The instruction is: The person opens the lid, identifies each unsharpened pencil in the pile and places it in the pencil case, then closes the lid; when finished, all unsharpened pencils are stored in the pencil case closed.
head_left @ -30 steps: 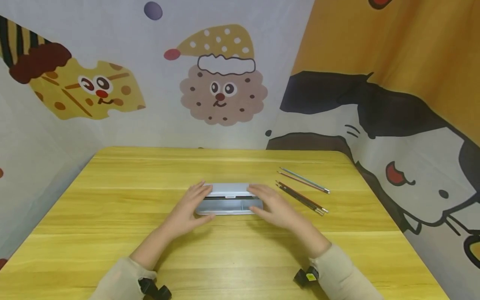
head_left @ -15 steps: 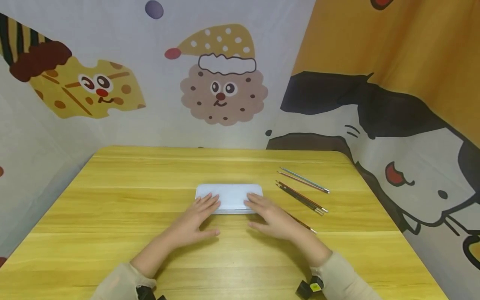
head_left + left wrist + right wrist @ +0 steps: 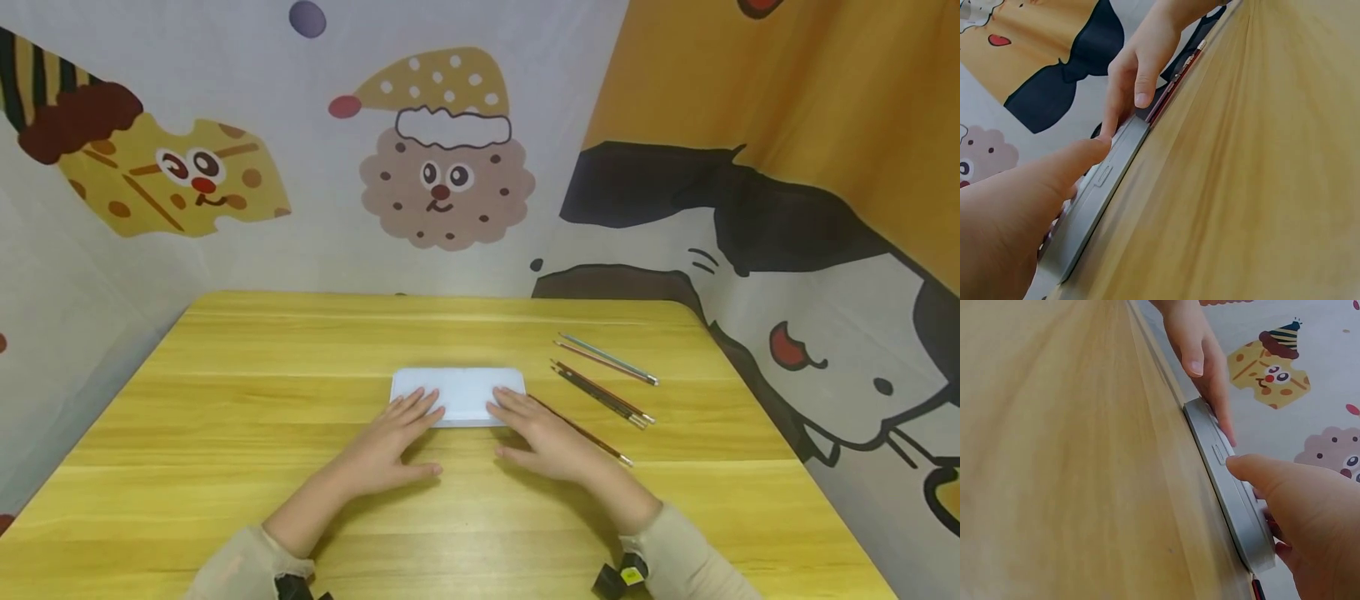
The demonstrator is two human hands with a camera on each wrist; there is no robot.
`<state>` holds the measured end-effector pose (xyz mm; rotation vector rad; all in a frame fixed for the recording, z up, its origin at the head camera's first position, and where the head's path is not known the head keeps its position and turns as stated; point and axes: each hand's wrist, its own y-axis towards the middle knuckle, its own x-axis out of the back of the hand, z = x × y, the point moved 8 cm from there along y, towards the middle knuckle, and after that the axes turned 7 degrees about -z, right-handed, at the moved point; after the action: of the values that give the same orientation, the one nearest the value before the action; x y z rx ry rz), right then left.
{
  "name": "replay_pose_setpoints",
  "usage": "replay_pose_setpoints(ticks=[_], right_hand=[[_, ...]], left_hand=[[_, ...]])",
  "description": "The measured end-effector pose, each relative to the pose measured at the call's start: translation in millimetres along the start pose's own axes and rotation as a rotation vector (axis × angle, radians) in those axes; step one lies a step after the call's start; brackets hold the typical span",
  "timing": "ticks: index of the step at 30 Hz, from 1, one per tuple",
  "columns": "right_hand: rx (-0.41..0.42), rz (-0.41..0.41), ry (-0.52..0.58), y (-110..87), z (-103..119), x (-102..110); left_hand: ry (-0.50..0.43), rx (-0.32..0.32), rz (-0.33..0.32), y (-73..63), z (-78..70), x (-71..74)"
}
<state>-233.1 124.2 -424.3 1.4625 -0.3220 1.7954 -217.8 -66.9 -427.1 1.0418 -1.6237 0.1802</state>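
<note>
A pale grey-white pencil case [image 3: 462,398] lies flat on the table in the middle of the head view, its lid down. The front side with its small latch [image 3: 1104,175] faces me in the left wrist view. My left hand [image 3: 386,446] rests its straight fingers on the left part of the lid. On the right part of the lid lie the fingers of my right hand [image 3: 542,433]. Both thumbs point inward, in front of the case. A dark red pencil [image 3: 592,439] runs out from beside the case's right end, partly hidden by the right hand.
Several dark pencils [image 3: 603,396] lie together to the right of the case. Behind them are a blue pencil [image 3: 611,358] and a red one [image 3: 596,357]. The wood-grain table [image 3: 300,333] meets a cartoon-printed cloth [image 3: 262,267] at its back edge.
The pencil case stood partly open a second ago, its inner tray showing; its lid has come down toward me. Both hands have moved from the case's ends onto the lid.
</note>
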Motion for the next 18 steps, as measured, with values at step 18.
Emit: replay_pose_setpoints(ticks=[18], right_hand=[[-0.073, -0.083, 0.115, -11.3, -17.3, 42.2]], left_hand=[[-0.111, 0.074, -0.005, 0.3, 9.1, 30.8]])
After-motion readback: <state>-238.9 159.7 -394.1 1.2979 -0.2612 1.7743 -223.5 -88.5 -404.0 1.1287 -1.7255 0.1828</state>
